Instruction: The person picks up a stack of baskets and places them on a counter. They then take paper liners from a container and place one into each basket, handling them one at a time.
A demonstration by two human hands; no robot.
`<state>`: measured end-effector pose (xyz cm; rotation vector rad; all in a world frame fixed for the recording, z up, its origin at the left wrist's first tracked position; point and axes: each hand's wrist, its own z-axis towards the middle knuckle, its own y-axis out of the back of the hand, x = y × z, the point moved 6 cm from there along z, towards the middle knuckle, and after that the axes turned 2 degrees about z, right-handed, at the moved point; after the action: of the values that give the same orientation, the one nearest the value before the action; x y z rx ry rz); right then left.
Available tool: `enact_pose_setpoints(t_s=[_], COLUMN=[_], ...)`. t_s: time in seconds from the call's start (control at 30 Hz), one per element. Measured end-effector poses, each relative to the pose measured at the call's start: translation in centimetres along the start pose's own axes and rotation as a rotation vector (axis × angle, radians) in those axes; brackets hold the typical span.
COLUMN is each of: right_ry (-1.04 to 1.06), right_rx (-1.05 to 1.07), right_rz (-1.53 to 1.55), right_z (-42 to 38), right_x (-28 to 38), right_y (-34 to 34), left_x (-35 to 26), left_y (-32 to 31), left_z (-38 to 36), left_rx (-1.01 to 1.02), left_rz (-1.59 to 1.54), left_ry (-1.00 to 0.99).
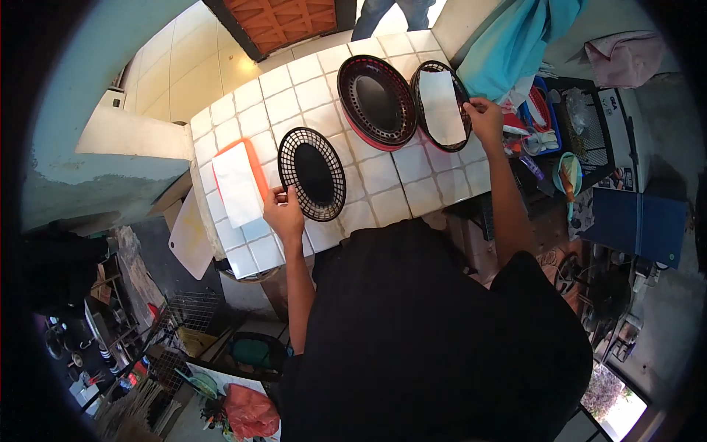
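Note:
On the white tiled counter (375, 180), a black oval basket (317, 173) lies by itself, and my left hand (283, 210) is at its lower left rim with thumb and fingers pinched together. To its left, white paper (239, 184) rests on an orange tray (254, 163). My right hand (486, 121) holds the right rim of another oval basket (462, 96), which has a sheet of white paper (442, 107) in it. Between the two sits a stack of oval baskets (377, 103), black on top with red below.
A blue bin (545, 144) with assorted items stands right of the counter, below a hanging teal cloth (504, 51). A pink cloth (624, 60) hangs at the far right. Beyond the counter's far edge are a person's legs (390, 15). A white board (193, 234) leans at the left.

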<state>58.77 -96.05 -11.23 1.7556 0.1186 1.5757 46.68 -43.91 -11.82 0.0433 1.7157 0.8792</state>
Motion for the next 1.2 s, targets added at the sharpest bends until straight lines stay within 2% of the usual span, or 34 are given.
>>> enact_pose_setpoints(t_s=[0.03,0.37,0.43,0.67,0.77,0.83,0.87,0.93,1.03,1.13,1.2], right_ry=[0.041,-0.012,0.048,0.111,0.231,0.47,0.479,0.423,0.281,0.254,0.156], right_rx=[-0.016,-0.004,-0.001,0.026,-0.037,-0.192,-0.188,0.038,0.221,0.222,0.322], right_rz=[-0.053,-0.321,-0.472,-0.568,-0.624,-0.557,-0.555,-0.228,-0.238,-0.336,-0.307], right_z=[0.0,-0.6,-1.1,-2.3,-3.0,-3.7,-3.5,-4.1,-5.6,-4.1,-3.0], right_x=[0.5,2.7,3.1,3.9,5.3,8.0,8.8,12.2,17.2,16.3,15.1], right_y=[0.2,0.5,0.2,0.2,0.0,0.3,-0.3,-2.7,-6.1,-8.4,-9.1], left_x=[0.3,0.3,0.3,0.3,-0.1,-0.1,0.0,1.0,1.5,1.0,1.3], left_y=[-0.1,-0.2,-0.3,-0.3,-0.1,-0.1,-0.3,-0.6,-1.2,-0.9,-0.6], left_z=[0.1,0.5,0.5,0.5,0.4,0.3,0.4,0.5,0.6,0.3,0.0], left_rx=[-0.002,0.009,0.011,0.02,0.017,0.011,0.003,0.022,0.034,0.033,0.068], left_rz=[-0.005,-0.004,-0.003,-0.006,-0.025,-0.029,-0.032,-0.061,-0.056,-0.054,-0.11], left_ry=[0.003,-0.008,-0.01,-0.012,0.005,-0.013,-0.009,0.041,0.022,0.032,0.099])
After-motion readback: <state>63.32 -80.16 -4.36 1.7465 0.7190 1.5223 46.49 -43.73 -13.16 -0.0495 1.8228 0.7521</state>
